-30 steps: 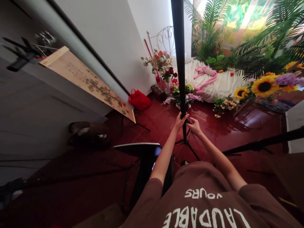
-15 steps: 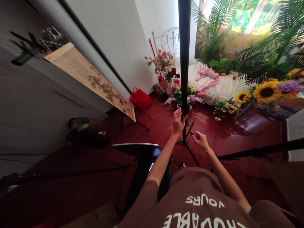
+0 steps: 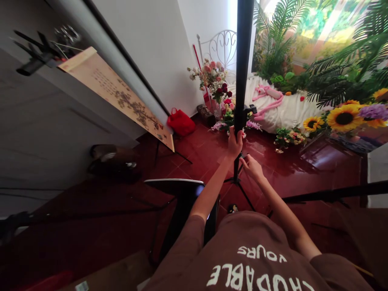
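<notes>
A black tripod stand (image 3: pixel 245 52) rises upright in front of me, its legs spread on the floor. My left hand (image 3: pixel 234 144) is closed around its pole, just below a collar with a black locking knob (image 3: pixel 252 109). Lower down, my right hand (image 3: pixel 252 167) pinches at a second, smaller knob (image 3: pixel 241 157) on the right side of the pole. The fingers mostly cover that knob.
A hanging scroll (image 3: pixel 121 97) stands on the left, with a red bag (image 3: pixel 181 122) beside it. A black chair-like object (image 3: pixel 178 202) is close at my left. Flowers (image 3: pixel 221 89) and a white-draped bed (image 3: pixel 291 111) lie beyond. Another black pole (image 3: pixel 330 193) crosses at right.
The upper locking knob has come into view above my left hand, which now wraps the pole more fully. My right hand has moved up and left from beside the pole to its lower knob.
</notes>
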`<control>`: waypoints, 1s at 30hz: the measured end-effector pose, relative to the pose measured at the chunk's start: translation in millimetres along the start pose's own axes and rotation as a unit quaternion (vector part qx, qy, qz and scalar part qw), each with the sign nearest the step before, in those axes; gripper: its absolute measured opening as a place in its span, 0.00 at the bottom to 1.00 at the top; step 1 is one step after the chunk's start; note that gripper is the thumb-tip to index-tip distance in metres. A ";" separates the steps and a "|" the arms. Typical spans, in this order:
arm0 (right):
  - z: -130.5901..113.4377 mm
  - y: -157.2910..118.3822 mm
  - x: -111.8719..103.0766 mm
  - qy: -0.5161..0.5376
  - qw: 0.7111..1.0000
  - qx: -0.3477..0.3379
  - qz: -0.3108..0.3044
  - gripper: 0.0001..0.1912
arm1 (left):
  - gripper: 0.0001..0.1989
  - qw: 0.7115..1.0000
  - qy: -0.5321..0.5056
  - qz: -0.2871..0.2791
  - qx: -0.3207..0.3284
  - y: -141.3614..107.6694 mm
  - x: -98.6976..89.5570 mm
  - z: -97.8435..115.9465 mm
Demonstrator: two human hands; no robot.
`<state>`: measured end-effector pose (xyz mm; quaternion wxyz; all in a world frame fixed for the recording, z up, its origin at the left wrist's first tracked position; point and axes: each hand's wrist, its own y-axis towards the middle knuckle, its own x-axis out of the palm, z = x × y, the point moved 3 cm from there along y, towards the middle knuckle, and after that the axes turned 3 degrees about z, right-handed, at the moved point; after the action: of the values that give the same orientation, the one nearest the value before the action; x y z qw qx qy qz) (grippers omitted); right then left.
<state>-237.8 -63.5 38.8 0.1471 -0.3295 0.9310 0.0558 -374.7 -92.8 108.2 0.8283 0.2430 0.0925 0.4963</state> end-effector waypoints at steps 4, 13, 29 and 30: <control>5.4 6.5 16.1 0.098 0.990 0.099 -0.034 0.21 | 0.15 1.000 -0.022 -0.014 -0.003 6.9 1.8 8.7; -0.8 7.4 44.8 0.601 0.729 0.294 -0.142 0.18 | 0.17 1.000 0.005 -0.026 0.004 7.8 -1.0 14.0; 24.4 -20.7 20.6 0.679 0.638 0.319 -0.172 0.10 | 0.22 0.991 0.134 -0.002 -0.027 -55.0 -5.7 -64.5; 29.1 -23.3 15.4 0.684 0.641 0.309 -0.161 0.10 | 0.22 0.991 0.134 -0.001 -0.031 -57.5 -5.5 -67.2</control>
<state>-227.6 -84.9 6.1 -0.4317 -0.3541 0.6614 -0.5008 -359.1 -99.0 21.2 0.8158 0.1491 0.1872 0.5264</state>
